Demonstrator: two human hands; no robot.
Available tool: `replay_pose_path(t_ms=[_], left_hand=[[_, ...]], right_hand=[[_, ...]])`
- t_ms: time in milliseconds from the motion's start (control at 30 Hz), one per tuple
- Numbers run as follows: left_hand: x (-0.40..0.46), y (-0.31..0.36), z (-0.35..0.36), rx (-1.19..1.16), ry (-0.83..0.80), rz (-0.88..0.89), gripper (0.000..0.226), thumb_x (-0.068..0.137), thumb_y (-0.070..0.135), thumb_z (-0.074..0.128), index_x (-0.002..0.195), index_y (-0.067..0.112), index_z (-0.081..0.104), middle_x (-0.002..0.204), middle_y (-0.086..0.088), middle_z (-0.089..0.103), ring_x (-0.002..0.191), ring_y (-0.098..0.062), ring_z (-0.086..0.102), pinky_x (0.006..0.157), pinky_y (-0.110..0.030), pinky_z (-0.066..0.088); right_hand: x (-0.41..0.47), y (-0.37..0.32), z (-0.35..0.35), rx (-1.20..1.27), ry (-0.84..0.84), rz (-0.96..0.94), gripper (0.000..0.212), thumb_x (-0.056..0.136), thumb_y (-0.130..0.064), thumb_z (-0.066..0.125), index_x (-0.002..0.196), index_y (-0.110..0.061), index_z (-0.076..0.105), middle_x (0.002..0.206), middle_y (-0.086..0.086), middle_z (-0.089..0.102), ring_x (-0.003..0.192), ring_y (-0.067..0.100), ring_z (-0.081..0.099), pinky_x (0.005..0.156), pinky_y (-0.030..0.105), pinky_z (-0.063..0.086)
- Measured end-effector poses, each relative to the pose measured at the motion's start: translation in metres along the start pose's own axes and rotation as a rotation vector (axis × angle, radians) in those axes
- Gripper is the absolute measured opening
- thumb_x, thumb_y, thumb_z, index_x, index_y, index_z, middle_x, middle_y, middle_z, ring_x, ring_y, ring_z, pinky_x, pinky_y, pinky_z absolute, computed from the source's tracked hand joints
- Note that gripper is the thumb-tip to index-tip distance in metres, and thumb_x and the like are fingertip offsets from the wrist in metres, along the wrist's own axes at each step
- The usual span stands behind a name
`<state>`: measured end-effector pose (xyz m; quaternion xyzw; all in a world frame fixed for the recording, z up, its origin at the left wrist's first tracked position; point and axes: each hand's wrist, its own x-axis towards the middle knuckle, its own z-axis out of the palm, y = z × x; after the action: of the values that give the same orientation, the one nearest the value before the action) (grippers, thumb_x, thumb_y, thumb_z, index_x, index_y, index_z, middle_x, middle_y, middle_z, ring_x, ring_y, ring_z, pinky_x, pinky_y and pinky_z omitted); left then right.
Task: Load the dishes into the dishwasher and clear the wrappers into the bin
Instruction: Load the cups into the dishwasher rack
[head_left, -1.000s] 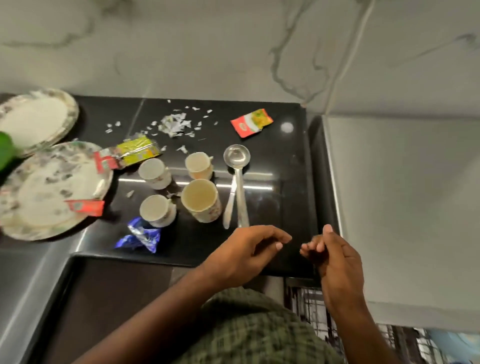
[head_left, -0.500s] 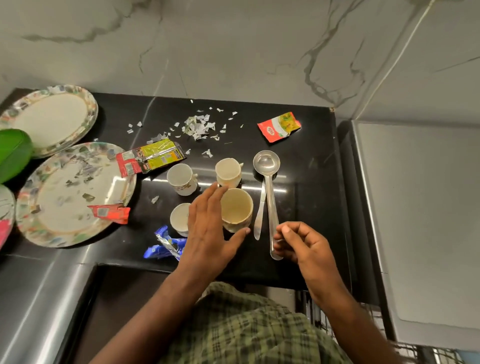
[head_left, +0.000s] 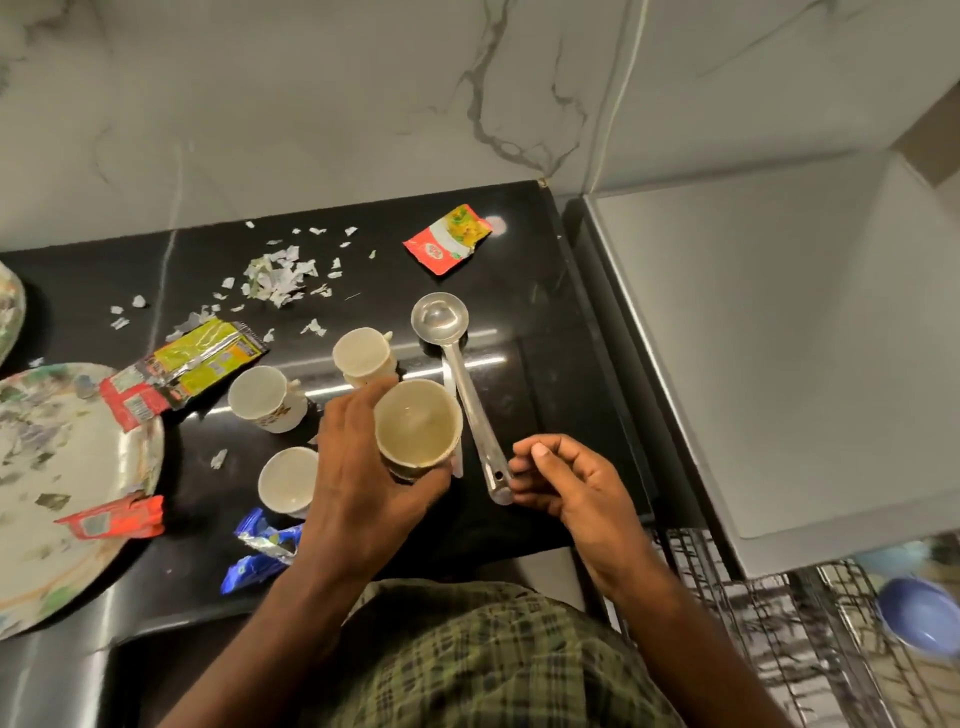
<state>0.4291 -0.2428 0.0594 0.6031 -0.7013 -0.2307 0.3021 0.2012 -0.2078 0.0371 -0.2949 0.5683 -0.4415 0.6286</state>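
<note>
left hand (head_left: 363, 483) grips big cup (head_left: 418, 423) (rim up); right hand (head_left: 569, 483) pinches ladle (head_left: 467, 395) handle end.

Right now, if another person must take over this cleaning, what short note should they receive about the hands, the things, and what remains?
Left hand grips the large cup. Right hand pinches the end of the steel ladle, which lies on the black counter.
Three small cups stand on the counter; a knife lies partly hidden beside the ladle.
Wrappers: red-yellow sachet, yellow-red packet, red wrapper on the plate, blue wrapper, paper scraps.
Done: nothing visibly loaded from the counter. Left: all dishes to the rack, all wrappers to the bin.
</note>
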Motion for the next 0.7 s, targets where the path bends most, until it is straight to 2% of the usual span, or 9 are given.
replay_pose_path(t_ms=[133, 267, 333, 433, 500, 567, 633, 700], left_hand=[[0.005, 0.042, 0.012, -0.121, -0.058, 0.145, 0.092, 0.068, 0.038, 0.097, 0.144, 0.012, 0.050, 0.137, 0.002, 0.056, 0.128, -0.017, 0.052, 0.106, -0.033, 0.045], [0.004, 0.084, 0.041, -0.346, -0.173, 0.208, 0.087, 0.068, 0.038, 0.094, 0.142, 0.019, 0.052, 0.134, 0.009, 0.060, 0.125, -0.024, 0.060, 0.099, -0.047, 0.053], [0.000, 0.103, 0.059, -0.433, -0.273, 0.214, 0.088, 0.069, 0.041, 0.094, 0.143, 0.022, 0.051, 0.136, 0.006, 0.061, 0.125, -0.026, 0.061, 0.097, -0.050, 0.055], [-0.009, 0.137, 0.088, -0.462, -0.446, 0.298, 0.089, 0.069, 0.043, 0.096, 0.144, 0.025, 0.050, 0.137, 0.006, 0.060, 0.126, -0.023, 0.062, 0.098, -0.048, 0.056], [-0.014, 0.157, 0.104, -0.422, -0.558, 0.346, 0.091, 0.067, 0.042, 0.098, 0.144, 0.027, 0.051, 0.137, 0.009, 0.060, 0.126, -0.016, 0.061, 0.100, -0.042, 0.056], [-0.021, 0.176, 0.125, -0.371, -0.672, 0.407, 0.091, 0.067, 0.042, 0.097, 0.145, 0.027, 0.052, 0.136, 0.013, 0.059, 0.127, -0.010, 0.060, 0.101, -0.036, 0.055], [-0.027, 0.189, 0.146, -0.356, -0.782, 0.439, 0.093, 0.067, 0.044, 0.096, 0.146, 0.029, 0.051, 0.137, 0.015, 0.058, 0.128, -0.010, 0.059, 0.101, -0.035, 0.055], [-0.032, 0.198, 0.164, -0.362, -0.880, 0.433, 0.094, 0.068, 0.046, 0.095, 0.148, 0.032, 0.048, 0.139, 0.015, 0.059, 0.129, -0.011, 0.060, 0.101, -0.040, 0.056]], right_hand=[[-0.010, -0.001, -0.023, 0.174, 0.041, 0.076, 0.031, 0.110, -0.024, 0.048, 0.125, -0.008, 0.071, 0.117, 0.014, 0.076, 0.109, 0.028, 0.074, 0.098, 0.043, 0.060], [-0.024, 0.004, -0.053, 0.500, -0.053, 0.198, 0.051, 0.109, -0.044, 0.044, 0.139, -0.008, 0.064, 0.133, 0.022, 0.069, 0.119, 0.034, 0.068, 0.099, 0.049, 0.058], [-0.038, 0.012, -0.073, 0.630, -0.149, 0.217, 0.062, 0.109, -0.055, 0.038, 0.149, -0.010, 0.055, 0.145, 0.024, 0.060, 0.132, 0.039, 0.059, 0.104, 0.052, 0.055], [-0.062, 0.028, -0.109, 0.812, -0.248, 0.161, 0.074, 0.108, -0.066, 0.034, 0.158, -0.013, 0.044, 0.159, 0.027, 0.043, 0.143, 0.044, 0.043, 0.115, 0.056, 0.040], [-0.077, 0.037, -0.130, 0.902, -0.237, 0.135, 0.076, 0.107, -0.066, 0.038, 0.159, -0.011, 0.040, 0.158, 0.025, 0.040, 0.131, 0.035, 0.054, 0.104, 0.049, 0.052], [-0.092, 0.048, -0.152, 0.975, -0.192, 0.104, 0.073, 0.106, -0.062, 0.044, 0.155, -0.008, 0.045, 0.143, 0.020, 0.052, 0.108, 0.024, 0.065, 0.088, 0.042, 0.063], [-0.108, 0.059, -0.172, 1.059, -0.143, 0.081, 0.067, 0.104, -0.059, 0.048, 0.148, -0.008, 0.052, 0.129, 0.016, 0.062, 0.097, 0.022, 0.062, 0.079, 0.038, 0.065], [-0.123, 0.067, -0.191, 1.128, -0.076, 0.068, 0.063, 0.103, -0.055, 0.050, 0.141, -0.006, 0.058, 0.119, 0.017, 0.067, 0.085, 0.023, 0.068, 0.070, 0.033, 0.065]])
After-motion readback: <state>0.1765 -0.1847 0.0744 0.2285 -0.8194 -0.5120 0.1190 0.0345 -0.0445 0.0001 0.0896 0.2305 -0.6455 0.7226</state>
